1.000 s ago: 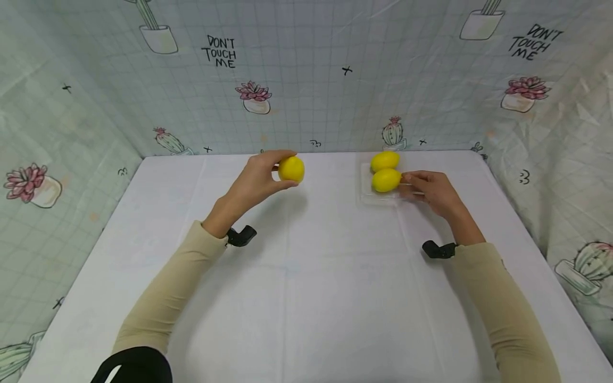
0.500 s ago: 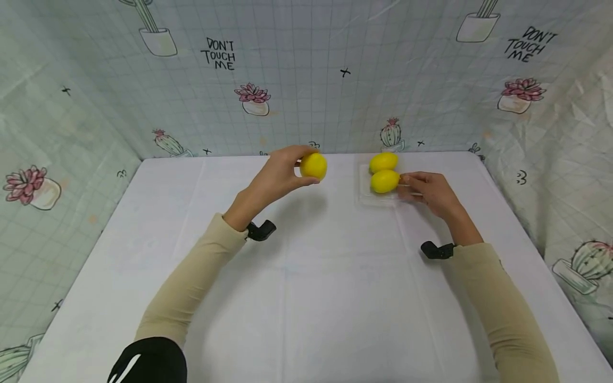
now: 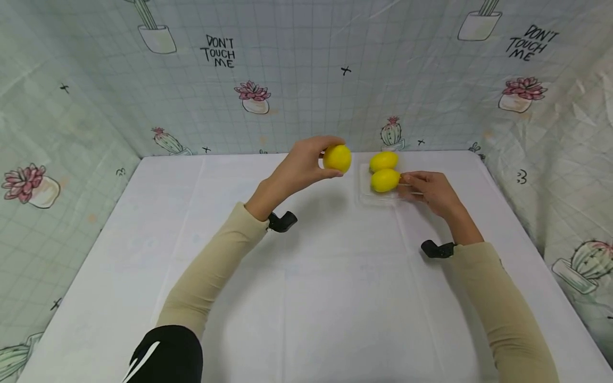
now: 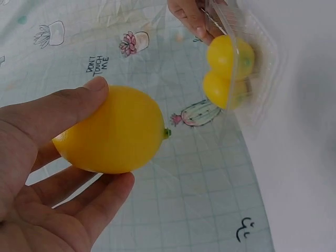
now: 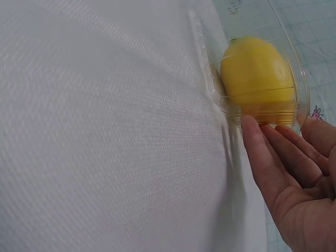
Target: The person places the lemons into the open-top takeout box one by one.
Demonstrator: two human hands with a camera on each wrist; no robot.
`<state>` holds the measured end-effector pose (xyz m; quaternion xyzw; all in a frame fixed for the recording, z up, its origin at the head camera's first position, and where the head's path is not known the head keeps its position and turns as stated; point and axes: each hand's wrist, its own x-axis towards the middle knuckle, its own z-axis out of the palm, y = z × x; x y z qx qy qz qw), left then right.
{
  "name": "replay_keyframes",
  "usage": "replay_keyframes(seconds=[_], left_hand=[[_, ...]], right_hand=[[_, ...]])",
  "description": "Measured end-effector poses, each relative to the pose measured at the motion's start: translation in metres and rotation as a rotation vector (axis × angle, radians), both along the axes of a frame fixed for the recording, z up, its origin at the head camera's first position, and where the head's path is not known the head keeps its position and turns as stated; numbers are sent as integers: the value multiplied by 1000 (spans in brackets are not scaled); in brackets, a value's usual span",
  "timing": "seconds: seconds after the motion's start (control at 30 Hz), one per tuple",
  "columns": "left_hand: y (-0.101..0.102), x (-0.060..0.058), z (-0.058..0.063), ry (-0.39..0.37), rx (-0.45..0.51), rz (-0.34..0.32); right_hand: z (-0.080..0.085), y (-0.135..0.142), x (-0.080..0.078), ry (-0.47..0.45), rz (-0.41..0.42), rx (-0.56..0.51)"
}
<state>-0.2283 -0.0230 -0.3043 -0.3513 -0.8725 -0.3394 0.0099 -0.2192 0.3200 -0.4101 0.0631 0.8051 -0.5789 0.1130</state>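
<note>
My left hand [image 3: 306, 165] holds a yellow lemon [image 3: 337, 159] between thumb and fingers, raised above the table to the left of a clear plastic container [image 3: 378, 200]. In the left wrist view, the held lemon [image 4: 118, 131] shows a small green stem end. Two more lemons lie in the container, a rear lemon [image 3: 384, 160] and a front lemon [image 3: 385, 181]. My right hand [image 3: 429, 192] grips the container's right side. From the right wrist view, its fingers [image 5: 257, 144] touch the outside of the clear wall, close to one lemon [image 5: 257, 73].
A white cloth covers the table [image 3: 325, 298]. Behind it and along both sides hangs a pale curtain [image 3: 297, 69] printed with potted plants and lettering. A black camera [image 3: 282, 222] is strapped at the left wrist, another black camera [image 3: 438, 249] at the right.
My left hand has carried its lemon rightward and slightly away from me, nearer the container. The right hand, the container and its two lemons stay in place.
</note>
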Motion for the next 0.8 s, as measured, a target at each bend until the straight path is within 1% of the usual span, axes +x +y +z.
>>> replay_keyframes(seconds=[0.23,0.47,0.6,0.7,0.8], left_hand=[[17,-1,3,0,17,-36],[35,-5,8,7,3,-64],[46,-10,15,-30,-13,-87],[54,-14,19,-65,-39,-76],[60,-18,21,-91,-73,-63]], right_hand=[[0,1,4,-6,-5,-7],[-2,3,5,-9,-2,-61],[-2,3,4,-8,-7,-78],[-2,2,2,-8,1,-82],[0,2,-1,-16,18,-75]])
